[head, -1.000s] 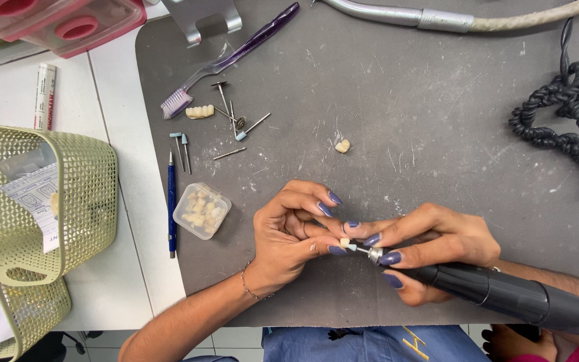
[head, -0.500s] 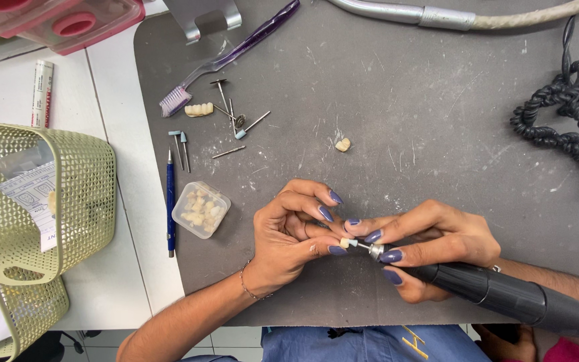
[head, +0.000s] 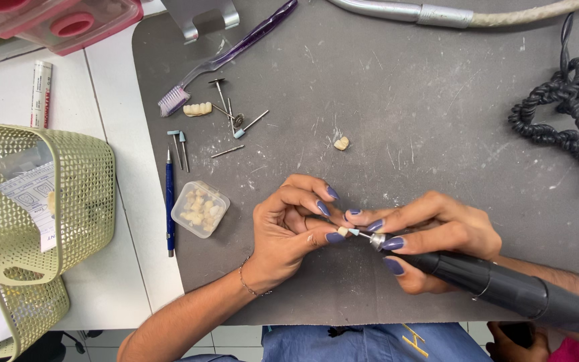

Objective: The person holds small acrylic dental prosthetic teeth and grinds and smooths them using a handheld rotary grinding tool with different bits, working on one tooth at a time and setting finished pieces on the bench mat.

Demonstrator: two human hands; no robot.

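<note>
Barely any motion vs 1 s ago: both hands hold same spot at mat's lower centre, L fingers curled a bit tighter, tip angle same.

L hand [head: 289, 231]: thumb + fingertips pressed together, pinching a small pale tooth piece [head: 342, 231]. Piece mostly hidden by the nails, shape can't tell.

R hand [head: 430, 238]: fingers wrapped pen-style round the black handpiece [head: 504, 289], body running off toward 4 o'clock. Small blue-tipped bur [head: 356, 233] at its nose is touching the piece, pointing to 9 o'clock.

Work point sits on grey mat [head: 437, 121], roughly 6 o'clock of mat centre.

Around it:
- loose tooth [head: 342, 143] at 12 o'clock of the hands, apart from them
- clear box [head: 200, 208] of pale teeth at 9 o'clock, on mat's left edge
- blue pen [head: 169, 201] just beside the box, further to 9
- spare burs [head: 232, 121] + a short tooth bridge [head: 198, 108] at 11 o'clock
- purple toothbrush [head: 226, 57] above those, bristles next to the bridge
- coiled black cord [head: 567, 121] at 2 o'clock
- green mesh basket [head: 75, 201] w/ papers far at 9, off the mat
- pink-lidded case [head: 68, 23] in top-left corner
</note>
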